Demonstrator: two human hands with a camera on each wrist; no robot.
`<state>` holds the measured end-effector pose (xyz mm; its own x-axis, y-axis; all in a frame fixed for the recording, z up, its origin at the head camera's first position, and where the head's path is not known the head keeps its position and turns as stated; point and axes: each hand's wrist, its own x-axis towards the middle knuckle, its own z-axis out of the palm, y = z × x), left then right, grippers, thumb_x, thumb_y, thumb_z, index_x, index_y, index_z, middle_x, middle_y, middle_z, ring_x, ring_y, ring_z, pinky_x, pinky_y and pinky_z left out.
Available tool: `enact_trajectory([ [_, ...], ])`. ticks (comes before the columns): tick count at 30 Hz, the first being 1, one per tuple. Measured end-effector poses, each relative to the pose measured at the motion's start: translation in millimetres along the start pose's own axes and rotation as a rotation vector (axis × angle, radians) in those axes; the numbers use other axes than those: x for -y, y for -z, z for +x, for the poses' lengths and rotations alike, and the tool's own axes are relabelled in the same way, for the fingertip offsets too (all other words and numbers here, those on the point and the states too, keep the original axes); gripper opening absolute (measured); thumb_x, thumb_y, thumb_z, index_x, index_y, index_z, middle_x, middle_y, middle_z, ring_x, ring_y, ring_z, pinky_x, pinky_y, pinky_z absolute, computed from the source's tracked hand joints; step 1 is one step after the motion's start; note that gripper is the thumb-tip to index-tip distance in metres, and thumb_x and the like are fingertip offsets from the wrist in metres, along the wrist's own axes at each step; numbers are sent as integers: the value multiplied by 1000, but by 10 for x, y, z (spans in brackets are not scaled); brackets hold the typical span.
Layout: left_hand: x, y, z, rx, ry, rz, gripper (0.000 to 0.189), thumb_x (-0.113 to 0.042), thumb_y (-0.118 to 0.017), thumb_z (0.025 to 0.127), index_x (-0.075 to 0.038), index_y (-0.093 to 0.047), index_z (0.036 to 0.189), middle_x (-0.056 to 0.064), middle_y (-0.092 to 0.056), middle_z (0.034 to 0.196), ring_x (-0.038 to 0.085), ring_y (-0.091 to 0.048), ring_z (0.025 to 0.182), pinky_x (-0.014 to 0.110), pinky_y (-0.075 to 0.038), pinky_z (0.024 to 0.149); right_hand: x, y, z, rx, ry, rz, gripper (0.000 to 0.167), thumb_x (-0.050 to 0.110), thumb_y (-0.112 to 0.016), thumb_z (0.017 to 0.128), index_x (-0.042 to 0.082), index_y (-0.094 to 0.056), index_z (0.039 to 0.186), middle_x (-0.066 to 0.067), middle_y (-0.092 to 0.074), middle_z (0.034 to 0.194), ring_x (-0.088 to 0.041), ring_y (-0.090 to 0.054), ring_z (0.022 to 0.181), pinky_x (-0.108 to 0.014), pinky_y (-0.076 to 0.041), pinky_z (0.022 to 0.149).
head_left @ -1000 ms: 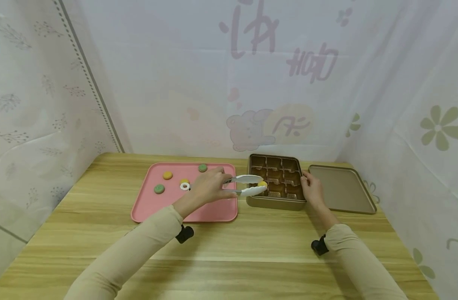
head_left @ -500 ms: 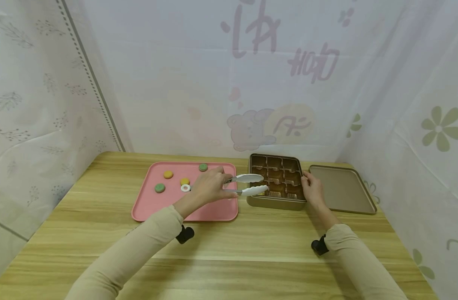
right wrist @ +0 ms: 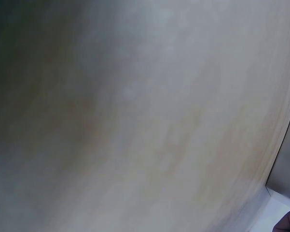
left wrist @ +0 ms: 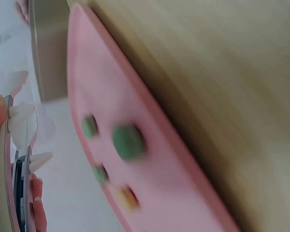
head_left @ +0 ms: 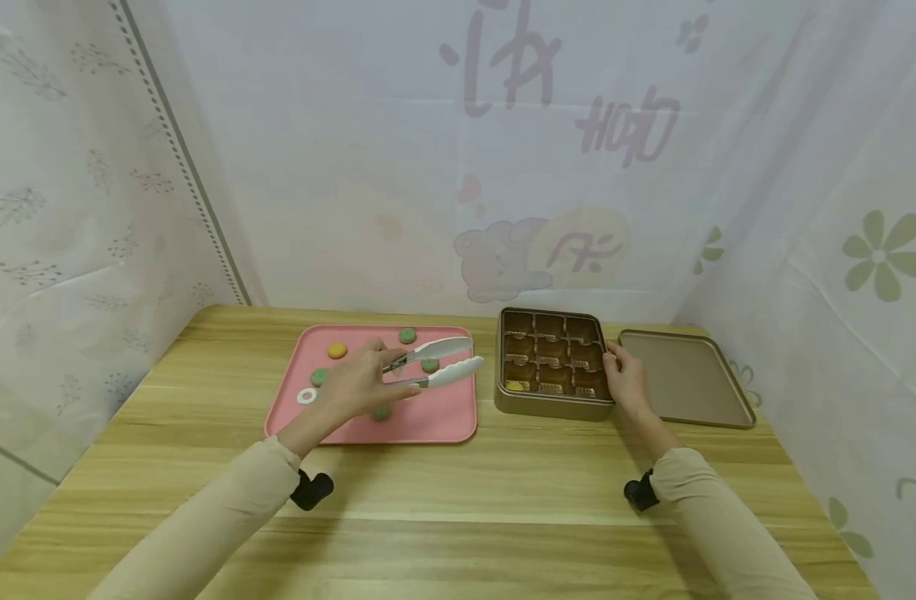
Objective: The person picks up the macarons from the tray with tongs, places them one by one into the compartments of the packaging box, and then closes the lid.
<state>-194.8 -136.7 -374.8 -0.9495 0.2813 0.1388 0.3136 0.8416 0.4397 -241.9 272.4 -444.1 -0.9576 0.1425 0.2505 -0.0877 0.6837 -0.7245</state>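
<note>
My left hand [head_left: 348,385] grips a pair of tongs [head_left: 456,371] above the pink tray [head_left: 427,430]. Their white scalloped tips are spread apart with nothing between them; a green macaron [head_left: 430,365] shows below the gap. A white ring [head_left: 307,397] sticks out at the tongs' rear end. My right hand [head_left: 625,379] holds the right side of a bronze box [head_left: 551,408] with a nine-compartment insert. A yellow macaron [head_left: 515,386] lies in its front left compartment. In the left wrist view the tongs [left wrist: 23,113] appear at the left, beyond the tray edge.
On the tray sit a yellow macaron [head_left: 337,350] and more green macarons [head_left: 407,335], one partly behind the left hand. A flat bronze lid [head_left: 683,379] lies right of the box on the wooden table [head_left: 473,500]. A printed curtain [head_left: 367,167] hangs behind.
The yellow macaron has left the tongs and dropped into the box's front left compartment. My left hand has moved left with the tongs, back over the tray. The right hand stays at the box.
</note>
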Motion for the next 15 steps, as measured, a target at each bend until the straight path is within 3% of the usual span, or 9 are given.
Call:
enact_trajectory([
  [5,352,171,-221,-28,53,14,56,-45,-75,75,-15,-65,121,8,-53,94,16,-43,66,28,-34,53,1,-4,3,-11,2,-5,36,8,-42,99,-8,-49,131,-32,-60,104,-41,-58,88,-50,-45,76],
  [9,603,324,-386,-26,110,56,68,-51,-71,77,-9,-58,129,16,-55,101,15,-41,59,28,-32,48,-1,-1,7,-7,-12,-4,37,8,-42,99,-8,-48,132,-32,-59,111,-42,-58,93,-51,-45,79],
  [15,923,540,-568,-29,189,111,78,-57,-69,76,-2,-55,129,16,-55,93,18,-43,62,28,-31,49,-5,-12,15,5,-25,5,37,9,-41,100,-8,-48,132,-33,-57,114,-43,-57,96,-52,-45,83],
])
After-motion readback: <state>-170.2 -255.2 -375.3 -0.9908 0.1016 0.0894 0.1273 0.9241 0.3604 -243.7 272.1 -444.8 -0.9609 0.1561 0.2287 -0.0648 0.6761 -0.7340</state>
